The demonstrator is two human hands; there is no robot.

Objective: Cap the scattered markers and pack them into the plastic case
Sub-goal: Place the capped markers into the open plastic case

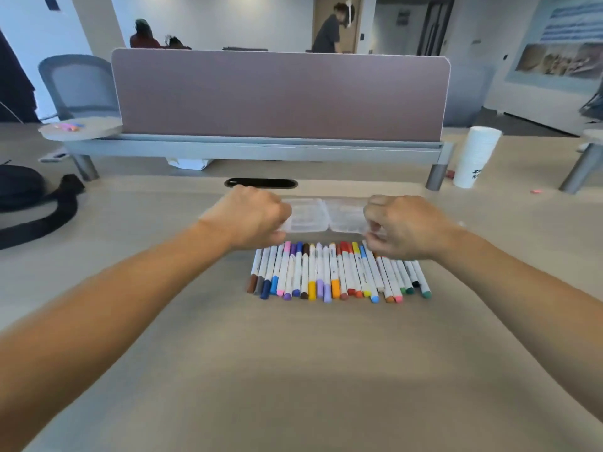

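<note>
Head view. Pale wood tabletop [310, 370] fills the lower field, bounded at the far side by a mauve divider panel [280, 96] on a grey rail; an open office lies beyond, with two people standing or seated in the distance.

Centre: a clear plastic case [321, 216] lies opened flat on the tabletop, its two shallow halves side by side, just short of a dark oval cable slot [261, 183]. The left hand [257, 216] has its fingers curled and grips the left end of the case. The right hand [404, 226] is likewise curled, with its fingertips pinching the right end. Motion blur softens both the hands and the edges of the case.

Nearer the person, just beside the case, the markers [336, 272] lie in one tight row on the tabletop, white barrels roughly parallel and coloured caps at the near ends. The row fans slightly to the right, and its far ends on that side pass under the right hand.

Periphery: a stack of white paper cups [476, 156] stands upright at the right by a rail leg. A black bag [19, 187] with a strap lies at the left edge. A grey mesh chair [78, 83] stands behind the divider at left.
</note>
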